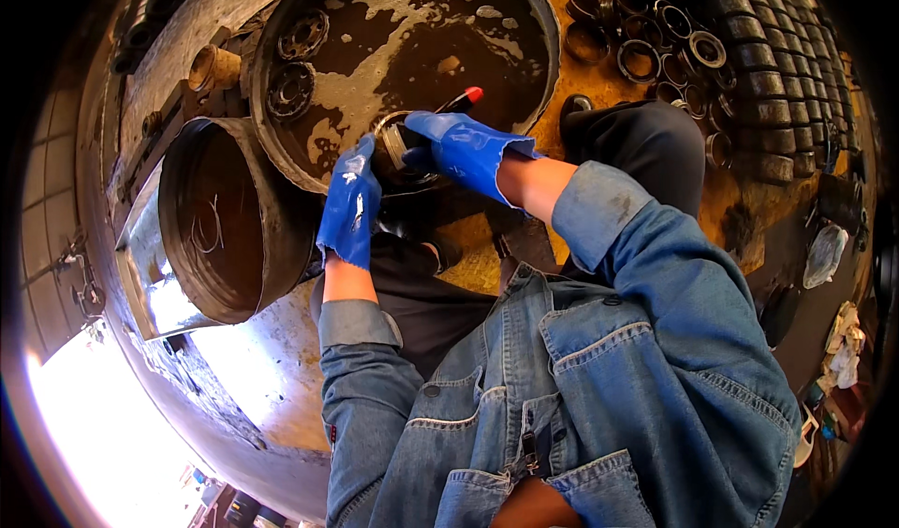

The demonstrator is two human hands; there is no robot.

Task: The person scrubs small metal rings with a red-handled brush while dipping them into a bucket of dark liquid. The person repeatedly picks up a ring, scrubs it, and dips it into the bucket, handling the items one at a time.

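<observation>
My left hand (pixel 354 200), in a blue rubber glove, grips a round, hollow metal part (pixel 386 144) at the near rim of a large round basin (pixel 553 65). Across from it my right hand (pixel 468 151), gloved the same way, is closed around a tool with a black handle and red tip (pixel 474 95). The tool's working end is mostly hidden by the glove and the metal part. Dark liquid (pixel 421 69) with patches of pale foam fills the basin. Two round, wheel-like metal parts (pixel 291 90) lie partly in the liquid at its left side.
An open metal drum (pixel 290 238) lies tilted left of the basin, with a thin wire loop inside. A rusty cup-shaped piece (pixel 213 67) sits beyond it. Many metal rings (pixel 640 60) lie at the far right, beside stacked dark cylindrical parts (pixel 763 83). A plastic bag (pixel 825 255) lies further right.
</observation>
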